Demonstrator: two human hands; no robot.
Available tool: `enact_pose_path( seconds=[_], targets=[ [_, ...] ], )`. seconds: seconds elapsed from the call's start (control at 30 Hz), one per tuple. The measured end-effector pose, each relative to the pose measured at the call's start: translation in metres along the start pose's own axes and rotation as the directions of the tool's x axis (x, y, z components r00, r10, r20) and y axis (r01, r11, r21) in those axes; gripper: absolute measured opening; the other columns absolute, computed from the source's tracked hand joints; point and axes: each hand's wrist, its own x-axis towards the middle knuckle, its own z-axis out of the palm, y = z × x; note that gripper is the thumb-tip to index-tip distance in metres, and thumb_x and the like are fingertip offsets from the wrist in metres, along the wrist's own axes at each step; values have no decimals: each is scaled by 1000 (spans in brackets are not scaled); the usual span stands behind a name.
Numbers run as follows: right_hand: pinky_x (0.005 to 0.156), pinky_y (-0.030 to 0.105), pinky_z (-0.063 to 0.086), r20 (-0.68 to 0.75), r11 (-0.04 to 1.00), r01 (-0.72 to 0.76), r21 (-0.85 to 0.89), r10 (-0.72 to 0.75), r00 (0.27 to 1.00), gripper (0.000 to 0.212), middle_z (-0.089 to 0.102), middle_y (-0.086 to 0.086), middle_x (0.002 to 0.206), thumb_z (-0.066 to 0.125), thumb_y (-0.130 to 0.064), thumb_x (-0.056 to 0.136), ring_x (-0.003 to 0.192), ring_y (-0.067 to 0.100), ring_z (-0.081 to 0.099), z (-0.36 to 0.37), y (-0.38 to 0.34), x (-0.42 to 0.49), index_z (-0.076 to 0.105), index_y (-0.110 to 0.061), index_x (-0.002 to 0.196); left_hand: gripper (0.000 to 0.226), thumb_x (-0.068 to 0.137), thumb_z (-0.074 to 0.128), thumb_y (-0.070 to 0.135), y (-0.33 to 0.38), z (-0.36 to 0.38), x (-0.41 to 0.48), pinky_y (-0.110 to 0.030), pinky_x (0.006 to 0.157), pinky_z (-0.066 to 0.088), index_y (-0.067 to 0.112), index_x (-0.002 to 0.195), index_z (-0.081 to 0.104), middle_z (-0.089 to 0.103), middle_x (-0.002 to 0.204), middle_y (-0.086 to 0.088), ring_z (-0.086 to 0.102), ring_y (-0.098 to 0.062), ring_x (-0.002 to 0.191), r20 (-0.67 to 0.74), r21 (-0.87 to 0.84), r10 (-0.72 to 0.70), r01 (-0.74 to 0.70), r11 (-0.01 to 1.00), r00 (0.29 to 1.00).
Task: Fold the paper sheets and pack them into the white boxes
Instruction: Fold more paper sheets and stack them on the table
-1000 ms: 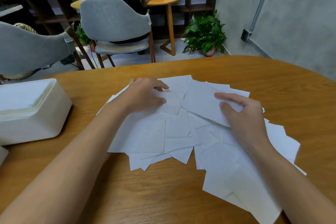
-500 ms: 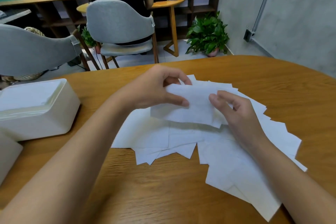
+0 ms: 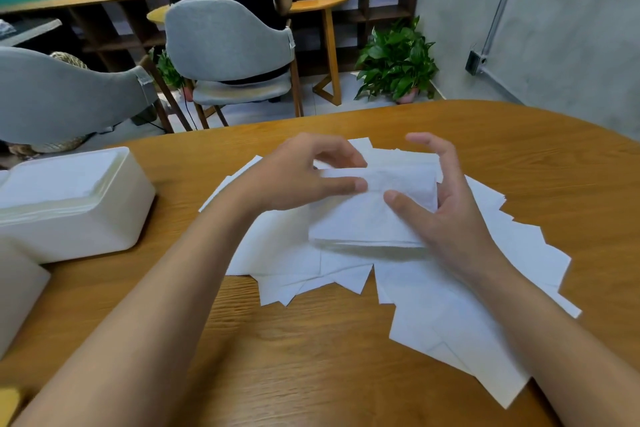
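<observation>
Currently mid-fold: one sheet (image 3: 367, 222) is held just above the pile (image 3: 467, 315), both hands on it.
Left hand (image 3: 298, 177) grip pinches the folded top edge between thumb and fingers. Right hand (image 3: 446, 215) grip has its thumb on the face and fingers curved round the far edge, index lifted. Sheet looks thin and limp, so light, creases easily, likely tears if tugged. Best held at edges or corners. Box (image 3: 69, 198) sits left on the counter (image 3: 311, 357), well apart from the pile.

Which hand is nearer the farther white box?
Left. The left hand pinches the folded sheet right of the farther white box; the right hand holds its other side, farther away.
</observation>
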Motion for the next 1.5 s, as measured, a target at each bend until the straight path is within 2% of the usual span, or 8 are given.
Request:
enact_pose_path(
  seconds=[0.07, 0.17, 0.43, 0.87, 1.07, 1.27, 1.4, 1.5],
  targets=[
    [100, 40, 56, 77, 996, -36, 83, 29, 997, 58, 57, -17, 140, 76, -16, 95, 124, 18, 64, 1, -3, 0, 50, -44, 138, 21, 89, 81, 39, -6, -1, -2, -24, 85, 51, 30, 108, 76, 74, 107, 13, 66, -1, 100, 4, -72, -20, 20, 997, 1000],
    [91, 11, 48, 143, 1000, -11, -10, 12, 990, 32, 74, -22, 116, 72, -6, 96, 112, -1, 67, 3, 1, -1, 77, -28, 118, 20, 87, 83, 37, -16, 3, -7, -22, 75, 47, 31, 106, 76, 75, 97, 8, 64, -1, 85, -70, -108, -32, 24, 994, 997],
    [91, -3, 38, -145, 979, -136, -155, 113, 983, 33, 71, -30, 112, 63, -1, 99, 109, -20, 59, 2, 21, 5, 81, -27, 110, 37, 91, 79, 43, -69, -1, -57, -17, 94, 46, 33, 125, 70, 65, 122, 16, 59, -2, 113, -65, 244, -177, 187, 952, 982],
    [91, -1, 41, -100, 978, -125, -165, 109, 989, 32, 74, -24, 117, 63, -5, 101, 115, -14, 60, 9, 23, 1, 80, -28, 113, 16, 83, 85, 41, -68, 3, -76, -28, 89, 49, 32, 96, 79, 64, 110, 13, 59, -7, 103, -72, 174, -191, 201, 964, 979],
    [90, -2, 39, -72, 988, -108, -112, 101, 992, 21, 73, -26, 117, 66, -17, 102, 114, -17, 59, 12, 13, 0, 79, -28, 114, 11, 84, 81, 46, -50, -5, -81, -14, 85, 37, 38, 90, 76, 56, 127, 25, 51, 3, 115, -68, 143, -112, 121, 982, 991],
    [94, 14, 47, 159, 998, -46, 37, 39, 987, 43, 75, -18, 119, 55, -55, 94, 118, 0, 65, 16, -2, -6, 78, -25, 114, 11, 85, 85, 30, -2, 0, -63, -38, 75, 57, 22, 89, 78, 76, 83, 7, 69, -13, 79, -152, -116, 67, -85, 990, 986],
    [80, 20, 54, 159, 991, -59, 117, 40, 986, 20, 78, -11, 112, 76, -30, 94, 106, 10, 72, 21, -4, -9, 77, -26, 114, 15, 84, 89, 22, 7, 13, -39, -32, 74, 57, 15, 92, 79, 76, 83, 3, 69, -11, 81, -195, -51, 143, -155, 987, 970],
    [97, 17, 49, 124, 1000, -21, -11, 22, 992, 38, 72, -21, 122, 76, -12, 94, 120, 0, 64, 19, -1, -7, 71, -32, 127, 23, 83, 89, 25, 3, 21, -29, -21, 72, 54, 13, 98, 77, 74, 89, 4, 68, -9, 84, -274, -5, 234, -245, 969, 933]
  ],
)
